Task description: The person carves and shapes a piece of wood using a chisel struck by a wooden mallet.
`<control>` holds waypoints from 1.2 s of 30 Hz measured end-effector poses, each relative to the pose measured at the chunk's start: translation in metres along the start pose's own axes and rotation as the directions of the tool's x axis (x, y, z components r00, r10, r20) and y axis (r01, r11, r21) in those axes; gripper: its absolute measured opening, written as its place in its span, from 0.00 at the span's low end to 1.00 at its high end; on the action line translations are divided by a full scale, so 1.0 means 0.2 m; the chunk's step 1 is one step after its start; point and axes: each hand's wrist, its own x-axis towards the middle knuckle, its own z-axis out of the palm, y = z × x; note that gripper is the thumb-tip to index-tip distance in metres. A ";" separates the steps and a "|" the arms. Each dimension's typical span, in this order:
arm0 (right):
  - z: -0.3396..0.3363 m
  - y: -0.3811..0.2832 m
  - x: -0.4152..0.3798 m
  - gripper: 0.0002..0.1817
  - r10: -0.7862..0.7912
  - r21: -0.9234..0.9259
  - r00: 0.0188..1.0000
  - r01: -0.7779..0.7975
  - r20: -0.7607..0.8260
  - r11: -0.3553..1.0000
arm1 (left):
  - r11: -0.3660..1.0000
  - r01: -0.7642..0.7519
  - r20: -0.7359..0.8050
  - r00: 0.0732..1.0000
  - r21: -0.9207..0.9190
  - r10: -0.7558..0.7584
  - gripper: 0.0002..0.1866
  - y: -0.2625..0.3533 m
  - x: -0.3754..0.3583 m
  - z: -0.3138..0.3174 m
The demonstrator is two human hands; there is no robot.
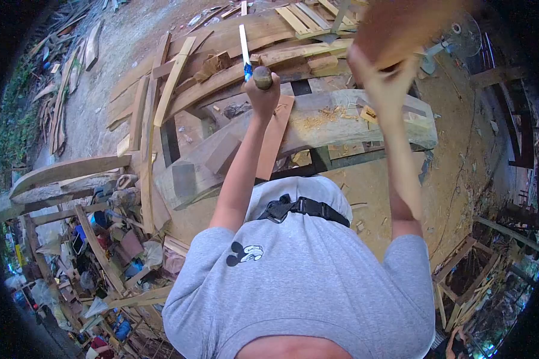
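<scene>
My left hand is closed around the handle of a chisel. Its round wooden butt faces me, the long bright blade points away, and something blue shows beside the fist. Raised at the upper right, my right hand grips a wooden mallet, a large brown block smeared by motion; its handle is hidden. The mallet is well apart from the chisel. Below my left hand, a reddish-brown board lies across a thick, weathered timber.
Wood shavings and a small yellowish wood block lie on the timber. Long planks and curved boards are stacked ahead and left. A fan stands at the upper right. Clutter fills the lower left.
</scene>
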 end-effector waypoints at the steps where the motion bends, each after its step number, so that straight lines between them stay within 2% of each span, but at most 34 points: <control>1: 0.01 0.03 -0.03 0.27 -0.100 -0.107 0.982 0.118 0.160 0.987 | 1.000 -0.009 0.000 1.000 -0.004 0.009 0.11 -0.02 0.01 0.02; 2: -0.01 0.05 -0.03 0.27 -0.107 -0.109 0.982 0.124 0.153 0.986 | 0.990 -0.136 -0.087 0.987 0.029 0.138 0.11 -0.04 0.02 0.05; 3: -0.02 0.05 -0.03 0.27 -0.062 -0.458 0.923 0.246 0.380 0.854 | 0.964 -0.255 -0.166 0.950 0.070 0.263 0.11 -0.03 0.03 0.07; 4: -0.04 0.04 -0.03 0.28 0.078 -0.696 0.830 0.408 0.552 0.591 | 0.993 -0.118 -0.066 0.991 -0.005 0.118 0.11 0.00 0.01 0.04; 5: -0.06 0.03 -0.01 0.28 0.075 -0.698 0.829 0.414 0.554 0.585 | 0.993 -0.119 -0.072 0.990 -0.011 0.118 0.11 0.01 0.01 0.04; 7: -0.09 -0.01 0.07 0.33 -0.106 -0.583 0.969 0.219 0.222 0.782 | 0.996 -0.047 -0.040 0.998 -0.079 0.044 0.07 0.01 0.02 0.04; 8: -0.10 0.00 0.11 0.31 -0.095 -0.360 0.986 0.140 0.139 0.922 | 0.997 -0.061 -0.042 0.997 -0.040 0.059 0.07 0.00 0.02 0.03; 9: -0.08 -0.02 0.10 0.31 -0.095 -0.357 0.985 0.141 0.142 0.923 | 0.998 -0.058 -0.045 0.997 -0.037 0.057 0.07 0.02 0.02 0.03; 10: -0.03 -0.07 0.08 0.31 0.093 -0.065 0.996 -0.092 0.016 0.994 | 0.997 -0.061 -0.034 0.998 -0.037 0.059 0.07 0.03 0.02 0.03; 11: 0.01 -0.10 0.07 0.31 0.307 0.253 0.951 -0.287 -0.046 0.924 | 0.997 -0.063 -0.023 0.998 -0.038 0.062 0.07 0.05 0.02 0.04; 13: 0.05 -0.02 -0.05 0.32 0.331 0.321 0.941 -0.295 -0.062 0.900 | 0.997 -0.068 -0.033 0.997 -0.032 0.067 0.07 0.05 0.02 0.05; 14: 0.01 0.06 -0.12 0.32 0.168 -0.114 0.979 -0.155 0.116 0.981 | 0.997 -0.072 -0.045 0.996 -0.024 0.071 0.07 0.05 0.02 0.05; 15: -0.01 0.06 -0.11 0.33 0.083 -0.487 0.937 0.099 0.339 0.868 | 0.997 -0.077 -0.047 0.996 -0.027 0.076 0.07 0.04 0.02 0.06; 16: -0.04 0.05 -0.10 0.31 0.078 -0.705 0.842 0.391 0.533 0.592 | 0.998 -0.012 -0.033 0.999 -0.064 0.010 0.07 0.04 0.02 0.06; 17: -0.06 0.03 -0.07 0.31 0.076 -0.705 0.844 0.391 0.532 0.591 | 0.994 0.054 -0.016 0.998 -0.099 -0.056 0.07 0.03 0.01 0.06; 19: -0.11 0.01 0.03 0.33 0.058 -0.703 0.964 0.148 0.261 0.696 | 0.994 0.054 -0.023 0.998 -0.093 -0.056 0.07 0.05 0.01 0.06; 20: -0.14 -0.01 0.07 0.32 -0.051 -0.615 0.984 0.145 0.169 0.775 | 0.995 0.060 -0.022 0.998 -0.083 -0.062 0.07 0.05 0.01 0.06; 21: -0.13 -0.01 0.08 0.32 -0.054 -0.614 0.985 0.146 0.167 0.776 | 0.995 0.057 -0.023 0.998 -0.083 -0.059 0.07 0.06 0.02 0.06; 22: -0.11 0.00 0.09 0.29 0.043 -0.296 0.999 -0.037 0.016 0.954 | 0.997 0.022 -0.011 1.000 -0.078 -0.023 0.07 0.06 0.02 0.06; 23: -0.09 -0.01 0.10 0.27 0.188 0.083 0.978 -0.181 -0.088 0.980 | 0.997 -0.011 0.001 1.000 -0.075 0.011 0.07 0.07 0.02 0.06; 24: -0.05 -0.05 0.07 0.23 0.314 0.260 0.946 -0.283 -0.084 0.923 | 0.997 -0.054 -0.035 0.998 -0.050 0.053 0.08 0.06 0.02 0.07; 25: -0.04 0.00 0.03 0.23 0.316 0.256 0.945 -0.286 -0.085 0.923 | 0.997 -0.052 -0.031 0.998 -0.052 0.050 0.08 0.06 0.02 0.08; 27: -0.04 0.10 -0.06 0.24 0.075 -0.014 0.991 -0.074 0.110 0.997 | 0.992 0.035 -0.019 0.999 -0.124 -0.038 0.08 0.05 0.02 0.08; 28: -0.13 0.06 -0.05 0.27 0.174 -0.632 0.873 0.180 0.456 0.754 | 0.992 0.033 -0.020 0.999 -0.124 -0.036 0.08 0.05 0.02 0.07; 29: -0.13 0.07 -0.06 0.27 0.173 -0.631 0.873 0.180 0.455 0.755 | 0.991 0.038 -0.009 0.999 -0.132 -0.040 0.07 0.05 0.02 0.07; 31: -0.12 0.08 -0.04 0.33 0.031 -0.597 0.951 0.168 0.309 0.785 | 0.989 0.041 0.000 0.999 -0.141 -0.042 0.07 0.07 0.03 0.07; 32: -0.12 0.08 0.00 0.30 -0.077 -0.458 0.983 0.147 0.168 0.877 | 0.992 0.017 -0.004 1.000 -0.121 -0.018 0.07 0.08 0.03 0.07; 33: -0.10 0.05 0.03 0.30 -0.077 -0.451 0.981 0.151 0.178 0.880 | 0.995 -0.002 -0.003 1.000 -0.097 0.001 0.07 0.09 0.02 0.06; 34: -0.07 0.02 0.04 0.29 0.087 -0.153 0.996 -0.088 -0.009 0.984 | 0.995 0.006 -0.002 1.000 -0.100 -0.006 0.07 0.10 0.02 0.06; 35: -0.03 -0.01 0.05 0.27 0.301 0.194 0.944 -0.273 -0.133 0.942 | 0.995 0.012 -0.005 1.000 -0.094 -0.012 0.07 0.09 0.02 0.05; 36: 0.00 -0.05 0.06 0.23 0.362 0.408 0.925 -0.288 -0.116 0.866 | 0.997 -0.011 -0.006 1.000 -0.077 0.011 0.07 0.09 0.02 0.05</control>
